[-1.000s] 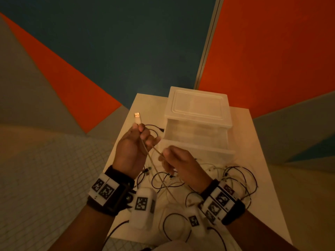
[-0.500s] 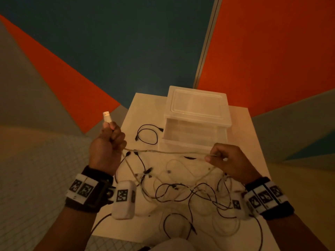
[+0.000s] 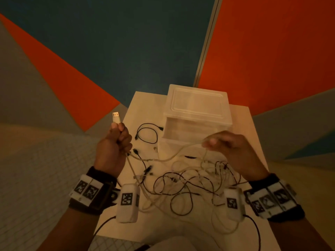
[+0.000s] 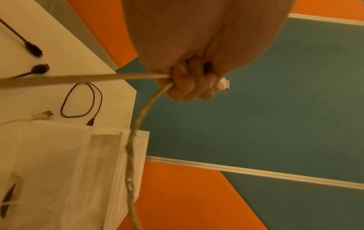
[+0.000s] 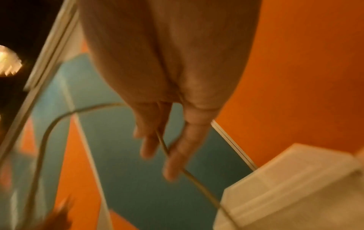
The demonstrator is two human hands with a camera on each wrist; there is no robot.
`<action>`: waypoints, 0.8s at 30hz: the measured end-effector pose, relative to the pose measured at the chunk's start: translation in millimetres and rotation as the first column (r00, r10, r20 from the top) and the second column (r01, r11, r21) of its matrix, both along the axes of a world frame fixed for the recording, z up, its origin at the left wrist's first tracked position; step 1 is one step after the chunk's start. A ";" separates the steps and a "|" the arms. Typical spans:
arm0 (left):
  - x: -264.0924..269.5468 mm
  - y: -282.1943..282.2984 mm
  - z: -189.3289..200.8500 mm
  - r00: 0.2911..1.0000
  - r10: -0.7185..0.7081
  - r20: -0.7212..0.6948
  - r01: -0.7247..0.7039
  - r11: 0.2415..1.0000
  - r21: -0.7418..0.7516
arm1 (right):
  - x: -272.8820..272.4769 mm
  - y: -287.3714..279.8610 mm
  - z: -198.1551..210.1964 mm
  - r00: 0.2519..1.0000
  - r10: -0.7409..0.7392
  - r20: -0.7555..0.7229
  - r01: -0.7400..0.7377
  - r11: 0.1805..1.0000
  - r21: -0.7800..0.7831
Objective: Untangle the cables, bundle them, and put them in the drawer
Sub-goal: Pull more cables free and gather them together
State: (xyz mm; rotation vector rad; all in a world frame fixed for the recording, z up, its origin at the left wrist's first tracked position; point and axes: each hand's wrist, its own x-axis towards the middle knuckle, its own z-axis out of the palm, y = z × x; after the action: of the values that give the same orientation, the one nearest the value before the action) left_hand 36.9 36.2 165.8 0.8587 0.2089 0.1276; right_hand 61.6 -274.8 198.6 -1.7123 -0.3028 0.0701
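My left hand (image 3: pixel 116 144) grips a white cable (image 3: pixel 163 159) in a fist at the table's left edge, with its USB plug (image 3: pixel 116 117) sticking up above the fingers. The cable sags across to my right hand (image 3: pixel 217 144), which pinches it in front of the open drawer (image 3: pixel 190 134) of a clear plastic drawer unit (image 3: pixel 197 109). In the left wrist view the left hand (image 4: pixel 189 84) is curled round two strands of the cable (image 4: pixel 98 77). The blurred right wrist view shows the cable (image 5: pixel 167 151) running between the right hand's (image 5: pixel 163 149) fingers. A tangle of black and white cables (image 3: pixel 190 182) lies below both hands.
A short black cable (image 3: pixel 146 133) lies looped on the white table (image 3: pixel 145 105) left of the drawer unit, with loose plugs (image 4: pixel 36 50) nearby. The table is small; floor drops off on its left and right. Orange and teal walls stand behind.
From close together, my hands spread apart and stretched the white cable taut. My left hand has since come back right a little, and the cable now sags between them.
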 end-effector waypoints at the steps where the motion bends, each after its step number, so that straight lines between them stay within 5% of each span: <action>1: -0.1 -2.7 1.3 1.000 -0.016 0.000 0.016 1.000 0.011 | -1.6 2.1 0.3 1.000 0.009 -0.012 -0.008 1.000 0.005; 7: -3.0 -26.5 7.6 0.989 -0.147 0.016 0.142 0.975 0.170 | -3.7 8.8 19.0 0.998 0.039 0.040 -0.047 0.971 0.233; 16: -7.1 -82.9 21.1 0.923 -0.382 0.041 0.351 0.882 0.315 | -4.0 57.4 6.6 0.977 0.076 0.200 -0.064 0.996 -0.066; 21: -8.3 -94.9 16.0 0.886 -0.460 -0.061 0.445 0.804 0.395 | -10.2 66.1 24.0 0.994 0.075 0.086 -0.094 0.963 0.252; 24: -10.2 -100.5 15.7 0.859 -0.511 -0.048 0.501 0.815 0.290 | -5.6 55.2 16.2 0.984 0.044 0.174 -0.046 0.999 0.008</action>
State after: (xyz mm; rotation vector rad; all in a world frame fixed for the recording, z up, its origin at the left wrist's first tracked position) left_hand 26.7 -64.3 181.6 1.1832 -0.0804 -0.3391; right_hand 56.0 -219.6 214.8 -1.7026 -0.4706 -0.0481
